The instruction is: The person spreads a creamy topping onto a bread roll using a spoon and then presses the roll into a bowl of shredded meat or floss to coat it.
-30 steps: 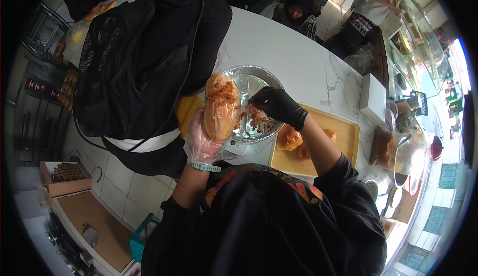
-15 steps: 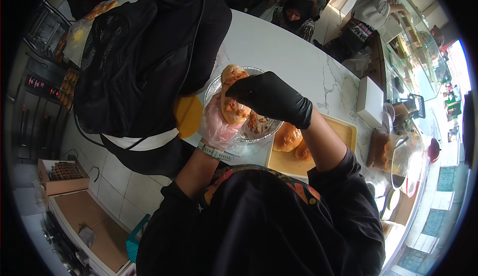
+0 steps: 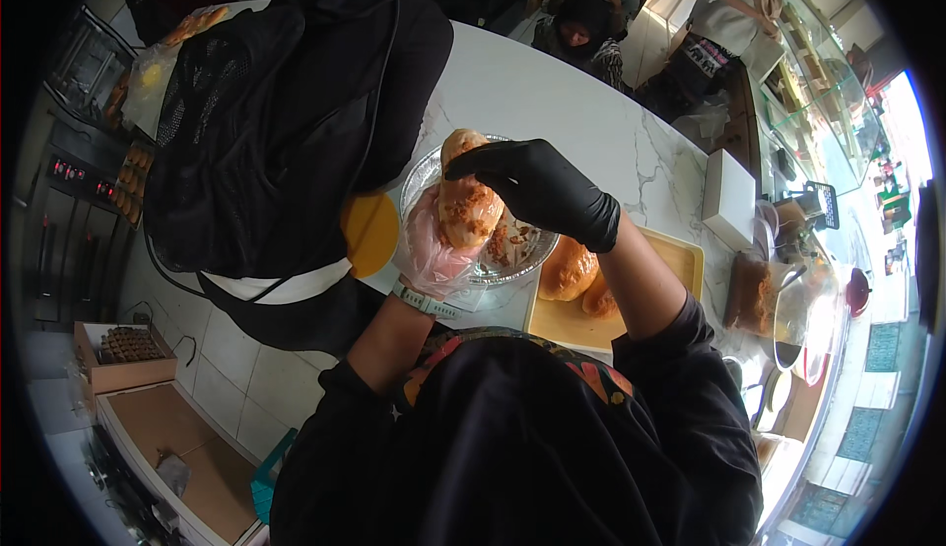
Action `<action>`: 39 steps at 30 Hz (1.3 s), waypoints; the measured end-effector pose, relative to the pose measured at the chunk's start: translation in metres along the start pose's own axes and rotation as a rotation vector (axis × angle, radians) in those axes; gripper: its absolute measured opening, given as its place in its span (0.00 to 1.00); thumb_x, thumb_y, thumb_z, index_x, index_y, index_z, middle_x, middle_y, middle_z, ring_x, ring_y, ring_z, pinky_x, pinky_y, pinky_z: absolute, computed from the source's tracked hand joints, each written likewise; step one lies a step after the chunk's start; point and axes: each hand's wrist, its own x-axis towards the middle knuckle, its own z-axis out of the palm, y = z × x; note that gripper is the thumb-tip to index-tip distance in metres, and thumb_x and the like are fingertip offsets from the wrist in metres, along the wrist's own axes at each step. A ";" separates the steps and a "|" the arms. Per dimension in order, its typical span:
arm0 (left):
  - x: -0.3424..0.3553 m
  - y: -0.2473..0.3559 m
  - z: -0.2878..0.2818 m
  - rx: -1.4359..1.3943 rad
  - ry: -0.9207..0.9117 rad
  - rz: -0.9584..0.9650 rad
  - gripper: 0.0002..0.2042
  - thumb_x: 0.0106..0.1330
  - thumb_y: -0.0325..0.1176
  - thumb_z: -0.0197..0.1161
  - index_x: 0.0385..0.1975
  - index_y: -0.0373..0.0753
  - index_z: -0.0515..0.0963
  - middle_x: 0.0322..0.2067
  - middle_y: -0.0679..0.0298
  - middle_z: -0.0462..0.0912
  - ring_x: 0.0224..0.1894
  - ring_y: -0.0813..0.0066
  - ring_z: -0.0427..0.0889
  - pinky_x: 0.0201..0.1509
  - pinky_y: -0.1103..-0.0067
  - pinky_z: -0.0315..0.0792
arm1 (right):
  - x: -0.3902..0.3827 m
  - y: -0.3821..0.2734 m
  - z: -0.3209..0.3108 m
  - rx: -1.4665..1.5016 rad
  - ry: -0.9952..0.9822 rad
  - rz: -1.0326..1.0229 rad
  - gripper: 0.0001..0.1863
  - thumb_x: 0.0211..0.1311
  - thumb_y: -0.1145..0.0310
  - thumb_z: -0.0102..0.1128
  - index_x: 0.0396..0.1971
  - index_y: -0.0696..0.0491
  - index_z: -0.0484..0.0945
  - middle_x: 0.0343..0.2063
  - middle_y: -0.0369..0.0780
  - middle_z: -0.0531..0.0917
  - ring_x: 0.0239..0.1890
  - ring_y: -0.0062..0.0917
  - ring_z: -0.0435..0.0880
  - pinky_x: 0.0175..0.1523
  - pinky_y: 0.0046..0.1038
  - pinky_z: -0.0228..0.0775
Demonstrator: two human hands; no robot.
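My left hand (image 3: 440,250), in a clear plastic glove, holds an oblong bread roll (image 3: 467,209) from beneath, lengthwise and tilted. Reddish-brown crumbs or floss cling in patches to its pale, glossy top. My right hand (image 3: 542,191), in a black glove, reaches over from the right. Its fingers stretch across the upper part of the roll, with nothing visible in them; their undersides are hidden. Below the roll stands a round foil tray (image 3: 537,250) with more of the brown crumbs in it, partly covered by my hands and the roll.
A yellow tray (image 3: 662,300) with glossy brown buns (image 3: 569,270) stands at the right. A yellow disc (image 3: 371,235) lies left of the foil tray. Close on the left is a person in black (image 3: 266,132). A white box (image 3: 730,189) and a container of brown topping (image 3: 752,292) are farther right.
My right fingers have lifted and straightened a little toward the roll's upper end, uncovering more of its crumb-covered middle. The left hand keeps hold of the roll, nearly still.
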 end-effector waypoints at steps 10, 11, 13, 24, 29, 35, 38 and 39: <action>0.001 0.008 -0.010 -0.021 -0.188 -0.029 0.18 0.67 0.39 0.43 0.50 0.36 0.70 0.47 0.58 0.76 0.51 0.63 0.76 0.56 0.66 0.70 | -0.020 0.000 0.009 0.068 0.208 0.075 0.16 0.52 0.80 0.55 0.42 0.53 0.79 0.39 0.41 0.82 0.42 0.34 0.81 0.50 0.29 0.71; 0.002 0.009 -0.008 -0.046 -0.176 -0.047 0.18 0.67 0.39 0.42 0.50 0.35 0.69 0.47 0.56 0.76 0.50 0.62 0.77 0.55 0.66 0.71 | -0.023 0.000 0.010 -0.131 0.192 0.005 0.18 0.50 0.80 0.54 0.42 0.50 0.80 0.41 0.40 0.81 0.45 0.34 0.79 0.52 0.31 0.69; 0.005 0.011 -0.011 -0.047 -0.237 -0.073 0.18 0.67 0.39 0.41 0.50 0.35 0.69 0.47 0.57 0.76 0.50 0.64 0.76 0.55 0.66 0.71 | -0.029 -0.001 0.015 -0.331 0.174 -0.064 0.20 0.48 0.80 0.54 0.42 0.48 0.80 0.44 0.38 0.80 0.49 0.34 0.76 0.55 0.33 0.66; 0.009 0.004 -0.008 0.030 -0.210 -0.035 0.19 0.69 0.39 0.38 0.52 0.34 0.68 0.48 0.57 0.75 0.49 0.64 0.76 0.56 0.68 0.70 | -0.038 0.011 0.033 -0.650 0.093 0.076 0.34 0.43 0.77 0.54 0.54 0.33 0.72 0.63 0.36 0.60 0.63 0.40 0.59 0.65 0.42 0.49; 0.011 0.007 -0.013 -0.005 -0.307 -0.082 0.22 0.68 0.42 0.39 0.56 0.37 0.66 0.51 0.57 0.73 0.53 0.64 0.74 0.59 0.65 0.67 | -0.039 0.000 0.033 -0.682 0.072 0.100 0.35 0.43 0.75 0.55 0.56 0.31 0.70 0.64 0.35 0.58 0.64 0.41 0.57 0.66 0.43 0.46; 0.006 0.003 -0.002 -0.066 -0.279 -0.042 0.21 0.69 0.40 0.36 0.55 0.34 0.65 0.50 0.53 0.73 0.52 0.60 0.75 0.57 0.66 0.70 | -0.039 -0.010 0.026 -0.605 0.123 0.095 0.33 0.40 0.73 0.58 0.53 0.32 0.73 0.64 0.38 0.59 0.64 0.45 0.57 0.65 0.48 0.46; 0.012 0.004 -0.004 -0.152 -0.297 -0.034 0.22 0.68 0.43 0.38 0.56 0.38 0.66 0.50 0.55 0.73 0.52 0.63 0.74 0.57 0.64 0.69 | -0.038 -0.016 0.027 -0.469 0.174 -0.015 0.23 0.43 0.66 0.61 0.45 0.38 0.78 0.62 0.42 0.60 0.63 0.46 0.57 0.64 0.49 0.46; 0.013 0.005 -0.006 -0.152 -0.298 -0.033 0.22 0.68 0.43 0.38 0.56 0.38 0.66 0.50 0.55 0.73 0.52 0.63 0.74 0.57 0.64 0.69 | -0.037 -0.017 0.031 -0.469 0.174 -0.015 0.23 0.43 0.66 0.61 0.45 0.38 0.78 0.62 0.42 0.60 0.63 0.46 0.57 0.64 0.49 0.46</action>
